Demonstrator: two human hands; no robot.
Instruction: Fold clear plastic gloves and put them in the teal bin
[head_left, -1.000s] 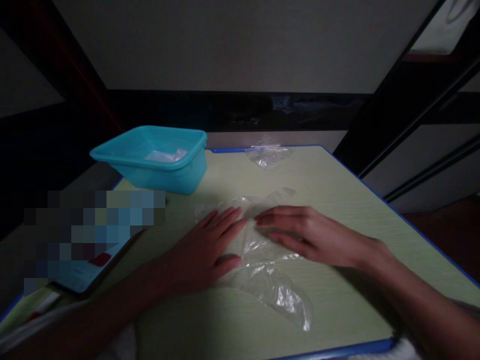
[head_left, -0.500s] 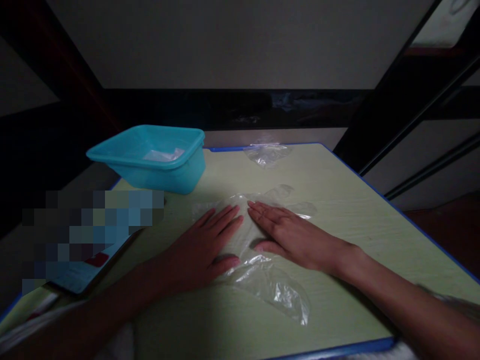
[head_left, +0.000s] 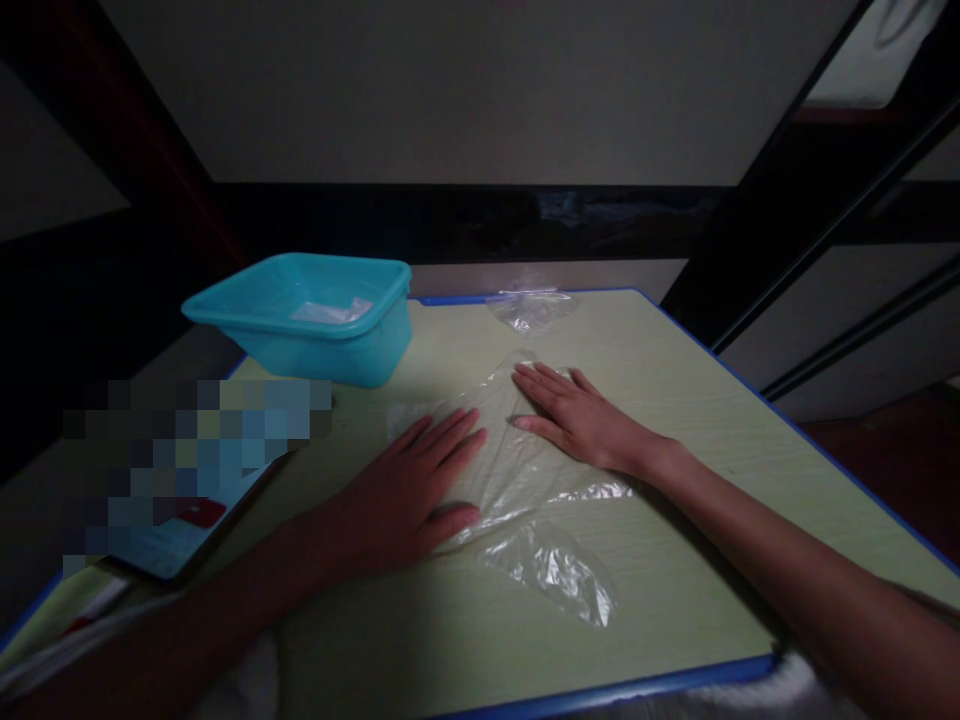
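Observation:
A clear plastic bag (head_left: 525,500) lies spread on the pale green table (head_left: 675,400). My left hand (head_left: 409,485) rests flat on the bag's left part, fingers stretched out and pointing away from me. My right hand (head_left: 574,415) lies flat and open on the bag's far part, fingers together. Neither hand holds anything. The crumpled near end of the bag sticks out toward the table's front edge.
A turquoise plastic tub (head_left: 307,315) with something pale inside stands at the far left of the table. A second clear bag (head_left: 532,305) lies at the far edge. A flat card or booklet (head_left: 176,525) sits at the left. Dark frame bars rise on the right.
My right hand has slid away from me across the bag, from beside my left fingertips to the bag's far part. My left hand has stayed in place.

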